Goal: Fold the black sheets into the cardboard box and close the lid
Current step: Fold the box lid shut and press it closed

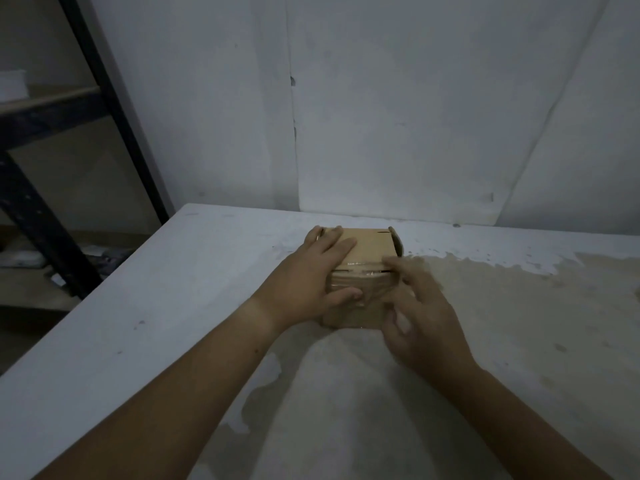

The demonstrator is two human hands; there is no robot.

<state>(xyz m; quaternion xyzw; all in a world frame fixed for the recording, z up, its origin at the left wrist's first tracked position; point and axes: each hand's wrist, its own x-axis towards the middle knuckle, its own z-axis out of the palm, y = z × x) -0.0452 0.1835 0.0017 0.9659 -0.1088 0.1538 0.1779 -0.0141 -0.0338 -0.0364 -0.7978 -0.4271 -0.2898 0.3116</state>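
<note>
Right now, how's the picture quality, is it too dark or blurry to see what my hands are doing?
Head view: dim, flat light, no glare; the right hand is smeared by motion blur, while the left hand and cardboard box are fairly sharp; the wide-angle lens seems to tilt the shelf frame.

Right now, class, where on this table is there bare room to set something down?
Free: the table left of the left hand, out to its left edge; the worn patch right of the right hand. Crowded: around the cardboard box, where both hands meet; only a narrow strip separates it from the wall.
</note>
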